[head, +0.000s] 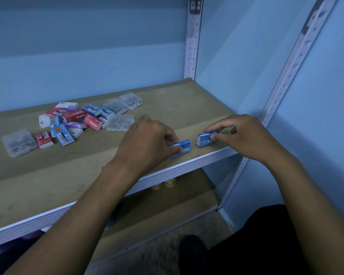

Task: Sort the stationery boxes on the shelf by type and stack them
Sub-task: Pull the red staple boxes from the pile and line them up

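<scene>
With your left hand point(147, 139) and right hand point(244, 133) each pinching a blue staples box point(182, 147), square edges before stacking.

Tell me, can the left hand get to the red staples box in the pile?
Probably yes. The left hand is pinching a blue staples box, so it must let go first. The red staples box lies on top of the pile, with bare shelf between.
</scene>
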A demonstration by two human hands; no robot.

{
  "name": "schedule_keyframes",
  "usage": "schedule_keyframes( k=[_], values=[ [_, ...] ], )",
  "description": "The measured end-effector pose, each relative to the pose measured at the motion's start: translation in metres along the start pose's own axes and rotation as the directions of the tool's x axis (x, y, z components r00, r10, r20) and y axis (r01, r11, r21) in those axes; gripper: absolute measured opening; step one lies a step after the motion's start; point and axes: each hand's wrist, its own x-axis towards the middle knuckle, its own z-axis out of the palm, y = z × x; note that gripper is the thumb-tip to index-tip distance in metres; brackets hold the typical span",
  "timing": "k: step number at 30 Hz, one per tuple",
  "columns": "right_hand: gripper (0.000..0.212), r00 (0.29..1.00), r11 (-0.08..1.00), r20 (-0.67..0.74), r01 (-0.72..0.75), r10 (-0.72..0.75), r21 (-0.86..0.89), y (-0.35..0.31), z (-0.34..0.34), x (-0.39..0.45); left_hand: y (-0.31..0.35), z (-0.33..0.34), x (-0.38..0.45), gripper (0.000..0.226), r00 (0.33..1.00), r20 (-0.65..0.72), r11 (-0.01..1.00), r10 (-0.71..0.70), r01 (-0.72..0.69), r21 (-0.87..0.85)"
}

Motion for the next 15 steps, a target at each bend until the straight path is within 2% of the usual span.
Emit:
schedule_keyframes(
  k=[15],
  values=[
    [0.022, 0.999, 0.998, 0.048, 0.024, -0.021, -0.054, 0.0000, 0.0060, 0.0036, -0.0019, -0.0004, -0.0020, 0.028, 1.000, 0.004, 1.000, 0.017, -0.017, 0.009]
  ],
)
